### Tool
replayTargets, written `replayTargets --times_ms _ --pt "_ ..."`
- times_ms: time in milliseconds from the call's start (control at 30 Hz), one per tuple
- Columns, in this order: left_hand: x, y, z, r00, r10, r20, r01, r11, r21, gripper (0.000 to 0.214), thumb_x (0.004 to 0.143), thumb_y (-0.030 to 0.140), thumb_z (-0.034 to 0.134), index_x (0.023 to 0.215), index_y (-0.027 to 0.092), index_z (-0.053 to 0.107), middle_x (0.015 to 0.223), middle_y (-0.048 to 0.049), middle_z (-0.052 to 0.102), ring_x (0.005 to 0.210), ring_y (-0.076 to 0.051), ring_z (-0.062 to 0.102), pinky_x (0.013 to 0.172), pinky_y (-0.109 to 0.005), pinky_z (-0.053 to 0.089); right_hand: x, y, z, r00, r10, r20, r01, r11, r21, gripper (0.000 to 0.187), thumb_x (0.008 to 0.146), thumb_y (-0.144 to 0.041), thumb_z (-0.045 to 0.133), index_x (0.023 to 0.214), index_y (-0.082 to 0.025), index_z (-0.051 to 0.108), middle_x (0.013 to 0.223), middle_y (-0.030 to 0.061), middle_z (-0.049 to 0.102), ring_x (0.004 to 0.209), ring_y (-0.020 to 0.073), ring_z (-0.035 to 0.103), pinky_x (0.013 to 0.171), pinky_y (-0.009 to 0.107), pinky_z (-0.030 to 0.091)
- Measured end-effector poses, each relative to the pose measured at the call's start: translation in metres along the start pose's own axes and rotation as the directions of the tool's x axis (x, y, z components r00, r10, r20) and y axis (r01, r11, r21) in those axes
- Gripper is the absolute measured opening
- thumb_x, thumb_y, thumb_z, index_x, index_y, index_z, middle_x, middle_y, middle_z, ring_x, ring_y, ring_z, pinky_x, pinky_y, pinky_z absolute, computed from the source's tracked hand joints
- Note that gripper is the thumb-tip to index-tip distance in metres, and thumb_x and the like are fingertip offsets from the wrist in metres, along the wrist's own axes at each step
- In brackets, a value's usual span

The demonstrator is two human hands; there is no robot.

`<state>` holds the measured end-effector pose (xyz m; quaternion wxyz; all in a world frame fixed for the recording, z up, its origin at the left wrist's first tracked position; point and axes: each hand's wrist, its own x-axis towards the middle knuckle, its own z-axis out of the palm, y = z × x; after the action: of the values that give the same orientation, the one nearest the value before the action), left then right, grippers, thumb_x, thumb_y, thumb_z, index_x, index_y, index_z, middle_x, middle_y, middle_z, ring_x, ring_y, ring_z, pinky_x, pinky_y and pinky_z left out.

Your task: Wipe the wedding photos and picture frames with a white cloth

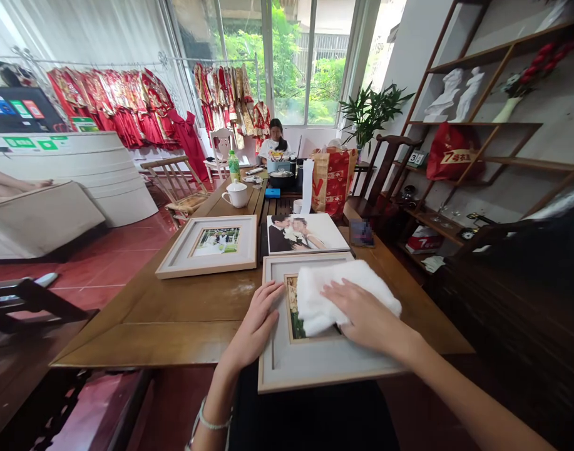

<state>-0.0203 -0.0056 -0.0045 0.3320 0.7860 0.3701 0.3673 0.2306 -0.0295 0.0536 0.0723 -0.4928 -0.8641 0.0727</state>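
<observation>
A picture frame [310, 366] with a pale wood edge and a wide light mat lies face up at the table's near edge, partly over my lap. My right hand [366, 313] lies with its fingers stretched out on a folded white towel [343, 285], pressing it against the frame's front. The towel hides most of the photo inside. On the frame's left side rests my left hand [261, 322], fingers extended and holding nothing. Just beyond are a second picture frame [174, 258] with a wedding photo and a flat photo panel [324, 235] of a couple.
The wooden table [174, 313] also carries a lidded white mug [236, 194], a green bottle [233, 166], a red paper bag [332, 181] and a phone [362, 232]. A person [276, 144] sits at the far end. Chairs stand at both sides; shelves [488, 125] line the right.
</observation>
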Motion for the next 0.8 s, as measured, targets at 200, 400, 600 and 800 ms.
replayTargets --times_ms 200,400,600,800 --pt "0.000 -0.001 0.000 1.000 0.000 0.004 0.000 1.000 -0.002 0.044 0.094 0.022 0.036 0.137 0.028 0.042 0.145 -0.0039 0.039 0.138 -0.023 0.022 0.116 -0.048 0.014 -0.052 -0.023 -0.045 0.978 -0.026 0.207 -0.007 0.988 0.157 0.043 0.069 -0.012 0.047 0.106 -0.022 0.067 0.111 0.0074 0.068 0.106 0.0267 0.060 0.086 0.035 0.048" --pt "0.000 -0.003 0.000 0.999 0.049 0.001 -0.049 0.999 -0.002 0.041 0.095 0.023 0.036 0.134 0.030 0.047 0.144 -0.0029 0.041 0.138 -0.023 0.023 0.116 -0.048 0.014 -0.042 -0.007 -0.063 0.987 0.146 0.066 -0.146 0.989 0.003 0.034 0.064 -0.007 0.044 0.085 -0.023 0.065 0.092 0.0046 0.071 0.096 0.0261 0.063 0.095 0.039 0.041" --pt "0.000 -0.004 -0.001 0.998 0.067 0.003 -0.067 0.998 -0.006 0.039 0.095 0.023 0.036 0.132 0.030 0.050 0.144 -0.0035 0.041 0.138 -0.023 0.024 0.116 -0.050 0.014 0.000 0.005 -0.046 0.986 0.074 -0.151 -0.105 0.973 -0.204 0.041 0.067 -0.007 0.046 0.103 -0.013 0.064 0.111 0.0134 0.067 0.108 0.0271 0.059 0.107 0.044 0.030" --pt "-0.001 -0.003 -0.001 0.997 0.080 -0.008 -0.080 0.997 -0.006 0.039 0.095 0.023 0.037 0.131 0.030 0.050 0.143 -0.0038 0.042 0.137 -0.025 0.025 0.115 -0.052 0.017 0.041 0.038 -0.010 0.977 0.101 -0.185 -0.149 0.952 -0.267 0.065 0.068 -0.003 0.048 0.132 -0.009 0.047 0.140 0.0133 0.046 0.135 0.0294 0.032 0.111 0.047 0.023"
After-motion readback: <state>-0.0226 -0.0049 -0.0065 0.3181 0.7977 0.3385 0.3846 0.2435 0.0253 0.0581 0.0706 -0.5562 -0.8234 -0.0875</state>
